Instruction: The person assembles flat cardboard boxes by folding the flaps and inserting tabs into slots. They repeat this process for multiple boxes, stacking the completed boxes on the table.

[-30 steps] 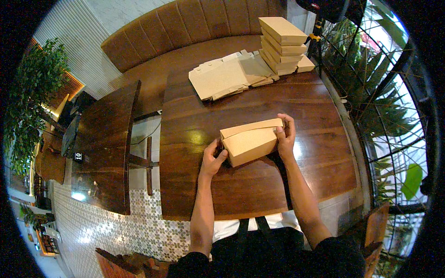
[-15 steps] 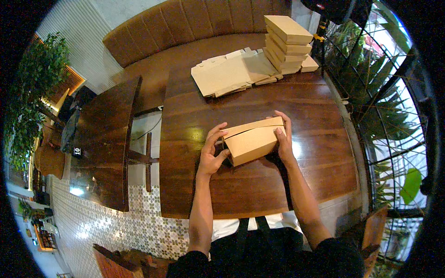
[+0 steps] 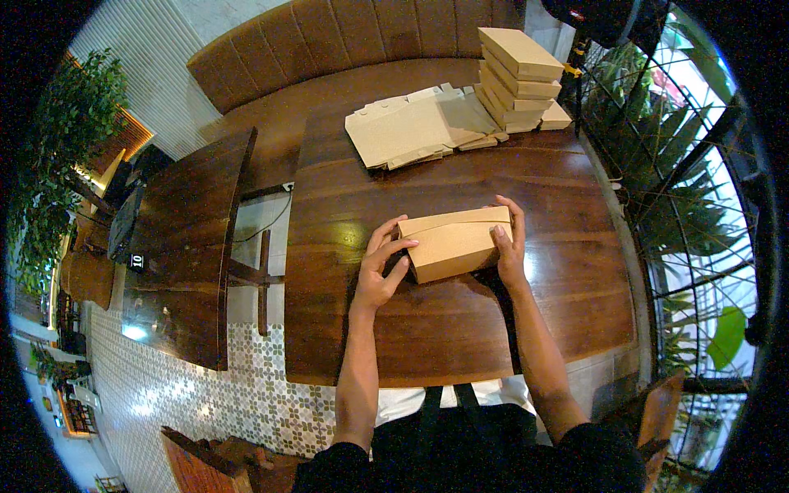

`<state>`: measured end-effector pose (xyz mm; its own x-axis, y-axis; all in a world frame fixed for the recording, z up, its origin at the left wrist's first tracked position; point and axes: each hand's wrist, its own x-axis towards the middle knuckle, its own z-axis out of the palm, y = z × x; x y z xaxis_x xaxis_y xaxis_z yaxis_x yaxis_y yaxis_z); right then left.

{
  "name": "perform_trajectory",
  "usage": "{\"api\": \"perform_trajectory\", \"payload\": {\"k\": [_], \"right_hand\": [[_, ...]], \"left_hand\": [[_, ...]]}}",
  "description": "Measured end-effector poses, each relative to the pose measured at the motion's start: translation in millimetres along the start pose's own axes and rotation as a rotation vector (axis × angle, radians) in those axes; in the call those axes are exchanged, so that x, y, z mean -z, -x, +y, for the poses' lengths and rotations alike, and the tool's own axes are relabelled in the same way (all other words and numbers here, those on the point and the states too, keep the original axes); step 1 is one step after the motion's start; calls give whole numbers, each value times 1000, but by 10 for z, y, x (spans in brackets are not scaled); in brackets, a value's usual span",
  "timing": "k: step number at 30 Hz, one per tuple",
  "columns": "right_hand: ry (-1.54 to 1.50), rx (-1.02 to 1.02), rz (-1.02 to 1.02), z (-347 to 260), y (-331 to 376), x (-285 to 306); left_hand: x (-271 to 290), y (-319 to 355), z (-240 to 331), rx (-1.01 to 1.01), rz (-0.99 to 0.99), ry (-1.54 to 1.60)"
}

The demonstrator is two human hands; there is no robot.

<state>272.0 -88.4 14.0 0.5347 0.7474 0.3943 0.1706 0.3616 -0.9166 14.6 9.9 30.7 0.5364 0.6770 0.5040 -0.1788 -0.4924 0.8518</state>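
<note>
A brown cardboard box (image 3: 457,250) is held between both hands over the near part of the wooden table. My left hand (image 3: 383,264) grips its left end, fingers bent round the corner, with a fingertip on the top edge. At the right end, my right hand (image 3: 509,246) presses its thumb on the near side while the other fingers reach behind. The box's lid lies down over the body, with a thin slanting seam along its near upper edge. Its underside and the fingertips behind it are hidden.
Flat unfolded cardboard blanks (image 3: 423,127) lie at the table's far side. Right of them stands a stack of folded boxes (image 3: 519,74), with a small box (image 3: 555,117) beside it. A brown bench (image 3: 362,41) lines the back, a second table (image 3: 181,255) the left.
The gap under the lid at the box's left end has closed. My left fingers have shifted onto the top corner, and the box has turned slightly. The view has shifted a little.
</note>
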Motion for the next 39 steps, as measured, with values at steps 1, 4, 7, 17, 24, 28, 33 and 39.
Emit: {"api": "perform_trajectory", "payload": {"k": [1, 4, 7, 17, 24, 28, 33, 39], "right_hand": [[3, 4, 6, 13, -3, 6], [14, 13, 22, 42, -4, 18], [26, 12, 31, 50, -5, 23], [38, 41, 66, 57, -1, 17], [80, 49, 78, 54, 1, 35], [29, 42, 97, 77, 5, 13], [45, 32, 101, 123, 17, -7], [18, 30, 91, 123, 13, 10]], "left_hand": [[-7, 3, 15, 1, 2, -18], [-27, 5, 30, -12, 12, -24], [-39, 14, 8, -17, 12, 10], [-139, 24, -37, -29, -21, -152], [-232, 54, -90, -2, 34, -424], [-334, 84, -134, -13, 152, -577], [-484, 61, -122, -72, 401, -448], [-487, 30, -68, -5, 432, -320]]}}
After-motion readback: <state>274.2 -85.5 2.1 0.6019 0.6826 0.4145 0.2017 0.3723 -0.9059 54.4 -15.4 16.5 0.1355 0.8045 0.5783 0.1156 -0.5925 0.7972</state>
